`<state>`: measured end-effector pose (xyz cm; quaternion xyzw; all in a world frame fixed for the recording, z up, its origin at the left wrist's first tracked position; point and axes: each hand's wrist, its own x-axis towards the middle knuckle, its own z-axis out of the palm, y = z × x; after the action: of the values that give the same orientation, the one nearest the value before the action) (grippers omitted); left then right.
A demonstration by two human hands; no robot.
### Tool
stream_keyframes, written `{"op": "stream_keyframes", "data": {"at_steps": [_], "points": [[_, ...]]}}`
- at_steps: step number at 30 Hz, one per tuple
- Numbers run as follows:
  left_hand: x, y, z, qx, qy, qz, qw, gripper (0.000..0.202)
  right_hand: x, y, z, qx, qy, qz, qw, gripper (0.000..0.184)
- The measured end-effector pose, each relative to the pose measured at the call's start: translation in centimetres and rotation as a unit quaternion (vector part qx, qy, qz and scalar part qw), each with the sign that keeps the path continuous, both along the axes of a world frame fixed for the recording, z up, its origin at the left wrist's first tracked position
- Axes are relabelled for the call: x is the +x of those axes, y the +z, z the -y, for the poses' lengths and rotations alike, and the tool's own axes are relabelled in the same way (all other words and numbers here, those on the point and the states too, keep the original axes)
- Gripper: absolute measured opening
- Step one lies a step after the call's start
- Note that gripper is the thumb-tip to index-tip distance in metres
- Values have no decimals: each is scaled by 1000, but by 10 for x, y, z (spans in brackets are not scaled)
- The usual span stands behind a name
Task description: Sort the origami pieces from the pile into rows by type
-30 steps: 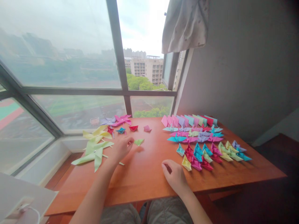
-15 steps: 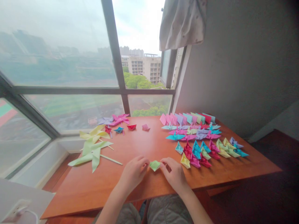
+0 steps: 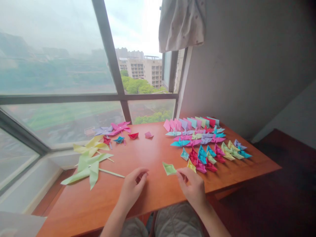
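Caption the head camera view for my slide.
Right hand pinches a green folded paper over a wooden table, left hand alongside, colourful origami rows nearby.

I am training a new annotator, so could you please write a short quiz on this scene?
1. True or false: the right hand holds the light green folded piece.
2. Which lies nearest the left hand? A) green pinwheel B) pink pinwheel C) curtain
3. On which side of the table do the rows of small folded pieces lie?
Key: 1 true; 2 A; 3 the person's right.
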<state>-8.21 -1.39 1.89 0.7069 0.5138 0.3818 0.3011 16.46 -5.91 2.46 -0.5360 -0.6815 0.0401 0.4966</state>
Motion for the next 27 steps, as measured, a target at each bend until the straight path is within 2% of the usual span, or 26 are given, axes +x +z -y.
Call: {"op": "stream_keyframes", "data": {"at_steps": [3,5,8,11,17,27], "points": [[0,-1,0,-5,-12,-19,1000,22,43,10,13,42,-97,24,994,15],[0,-2,0,-4,-17,-26,1000,22,79,12,20,60,-183,62,979,16],[0,-2,0,-4,-17,-29,999,23,130,3,27,64,-288,116,949,25],[0,-3,0,-6,-17,-30,999,23,163,-14,33,37,-331,144,932,33],[0,-3,0,-9,-19,-40,999,25,179,-45,37,5,-345,153,926,42],[0,-2,0,-4,-14,-40,999,25,180,-58,30,-28,-351,157,923,43]]}}
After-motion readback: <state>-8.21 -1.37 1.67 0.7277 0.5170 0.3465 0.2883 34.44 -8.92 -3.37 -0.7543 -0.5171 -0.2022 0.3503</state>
